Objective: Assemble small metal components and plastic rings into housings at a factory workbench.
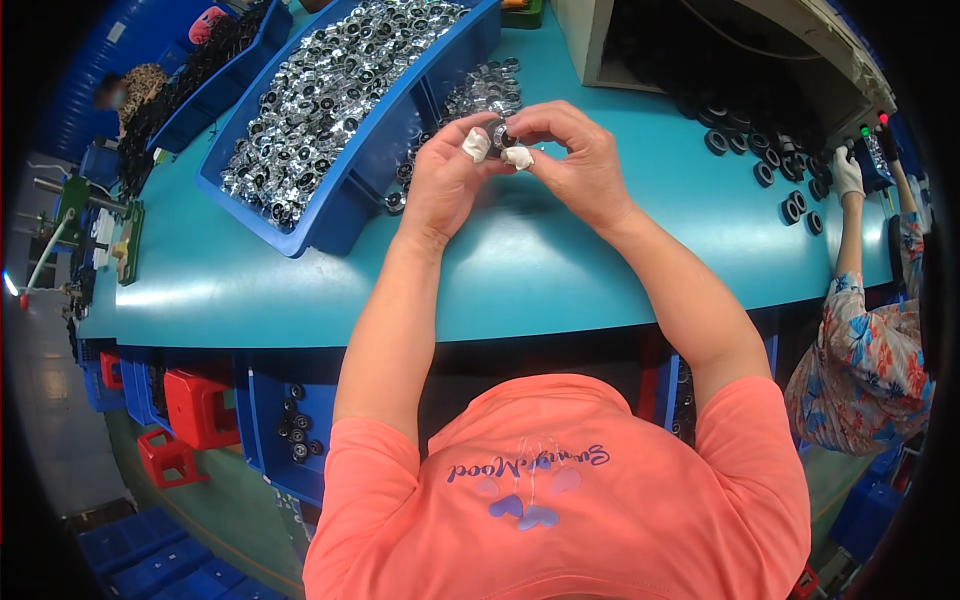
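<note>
My left hand [447,178] and my right hand [580,165] meet over the table and pinch a small black wheel with a shiny silver centre [498,133]. White tape wraps both thumb tips. My fingers cover part of the wheel, so how its parts sit together is hard to see. Just beyond my hands lies a loose heap of silver-and-black hubs [487,88], spilling along the bin's side. The long blue bin [345,205] to the left of my left hand is heaped with the same hubs [320,95].
Black rubber rings [765,172] lie scattered at the right, before an open pale box [590,50] full of them. Further right, a co-worker's gloved hand [847,172] is at a small device with coloured buttons. A green hand press [130,240] stands left on the teal table [560,290].
</note>
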{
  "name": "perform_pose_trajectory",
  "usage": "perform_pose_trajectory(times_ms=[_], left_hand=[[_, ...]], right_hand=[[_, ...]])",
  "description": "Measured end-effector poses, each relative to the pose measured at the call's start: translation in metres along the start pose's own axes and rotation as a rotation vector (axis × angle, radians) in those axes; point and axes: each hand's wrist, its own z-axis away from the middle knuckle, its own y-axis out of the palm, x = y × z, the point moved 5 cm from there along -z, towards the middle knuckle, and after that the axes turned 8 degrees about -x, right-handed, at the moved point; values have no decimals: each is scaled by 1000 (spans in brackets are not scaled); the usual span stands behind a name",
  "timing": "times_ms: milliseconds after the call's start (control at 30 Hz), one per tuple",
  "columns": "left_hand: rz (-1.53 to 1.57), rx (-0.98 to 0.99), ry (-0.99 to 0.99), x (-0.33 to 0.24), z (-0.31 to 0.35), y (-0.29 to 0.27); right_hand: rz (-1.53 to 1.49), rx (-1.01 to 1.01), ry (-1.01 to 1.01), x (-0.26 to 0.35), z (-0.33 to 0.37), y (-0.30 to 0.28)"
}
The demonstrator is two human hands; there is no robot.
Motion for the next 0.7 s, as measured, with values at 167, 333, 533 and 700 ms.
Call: perform_pose_trajectory(times_ms=[167, 333, 533, 700], left_hand=[[-235, -34, 100, -1, 2, 7], [-316, -141, 143, 5, 2, 5], [-237, -119, 142, 0, 4, 9], [-424, -144, 208, -1, 9, 14]], right_hand=[[126, 10, -36, 2, 2, -1], [128, 71, -52, -3, 2, 6], [-182, 126, 450, -51, 3, 2], [-302, 208, 574, -44, 10, 9]])
